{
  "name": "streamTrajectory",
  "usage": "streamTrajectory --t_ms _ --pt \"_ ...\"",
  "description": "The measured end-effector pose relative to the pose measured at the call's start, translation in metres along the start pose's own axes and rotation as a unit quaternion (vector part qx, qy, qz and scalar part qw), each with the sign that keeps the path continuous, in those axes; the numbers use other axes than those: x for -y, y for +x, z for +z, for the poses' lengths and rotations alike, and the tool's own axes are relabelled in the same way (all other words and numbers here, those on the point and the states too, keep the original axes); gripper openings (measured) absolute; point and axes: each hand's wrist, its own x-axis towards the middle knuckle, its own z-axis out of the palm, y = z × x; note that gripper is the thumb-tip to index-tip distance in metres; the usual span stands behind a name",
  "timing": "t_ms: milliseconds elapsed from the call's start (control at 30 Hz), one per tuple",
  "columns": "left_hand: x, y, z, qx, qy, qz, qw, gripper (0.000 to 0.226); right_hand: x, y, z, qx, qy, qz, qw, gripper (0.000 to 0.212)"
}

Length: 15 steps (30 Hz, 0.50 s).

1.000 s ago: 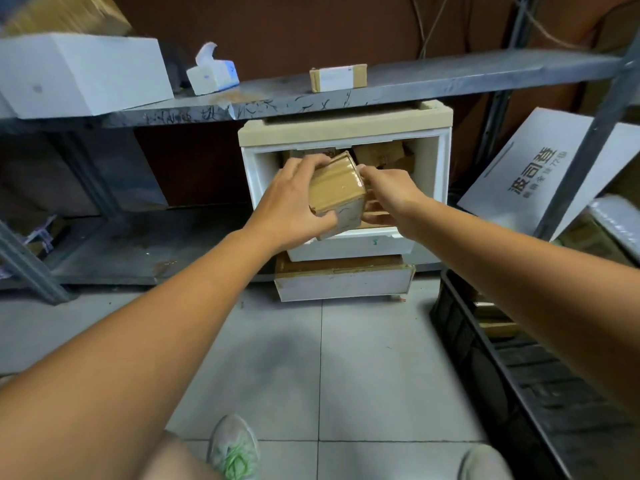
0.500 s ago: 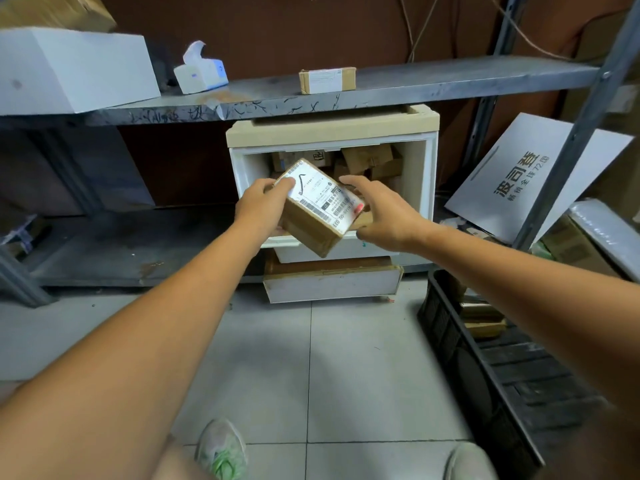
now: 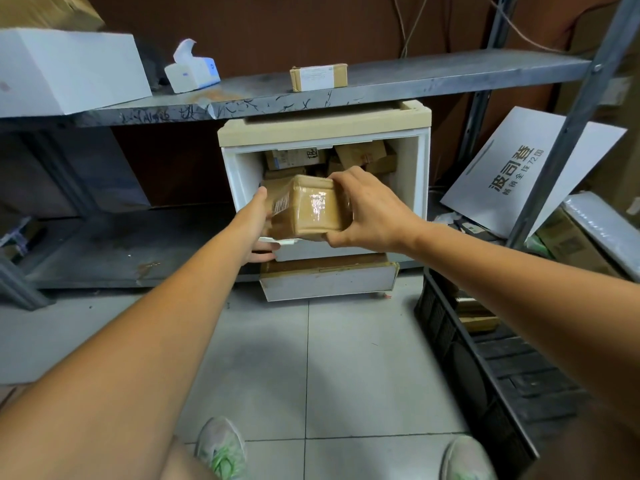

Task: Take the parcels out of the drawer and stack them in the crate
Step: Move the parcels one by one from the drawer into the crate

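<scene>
I log the parcel [image 3: 308, 207] held just in front of the drawer [image 3: 420, 181] opening, taped face toward me. The right hand [image 3: 370, 216] clamps its right end, fingers over the top and thumb beneath. The left hand [image 3: 258, 230] grips its left side, fingers curled under. More parcels [image 3: 360, 154] lie inside the drawer. The crate [image 3: 443, 334] stands right of the drawer.

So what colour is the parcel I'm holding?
The parcel is brown, under glossy clear tape; head view.
</scene>
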Motion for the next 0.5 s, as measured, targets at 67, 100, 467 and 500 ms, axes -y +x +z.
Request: streamTrajectory --t_ms 67,100,467,500 --pt "0.002 0.001 -0.002 -0.003 0.012 0.003 1.000 0.059 0.000 0.004 -0.003 -0.013 0.015 0.042 0.999 0.088" --pt "0.002 0.001 -0.002 0.000 0.015 0.006 1.000 0.058 -0.001 0.005 -0.004 -0.025 0.027 0.068 0.997 0.084" --pt "-0.004 -0.010 0.003 0.122 -0.111 0.036 0.986 0.047 0.001 0.011 -0.011 -0.075 0.311 0.292 0.901 0.067" --pt "-0.004 -0.011 0.003 0.128 -0.121 0.039 0.984 0.045 0.001 0.011 -0.011 -0.071 0.339 0.317 0.883 0.072"
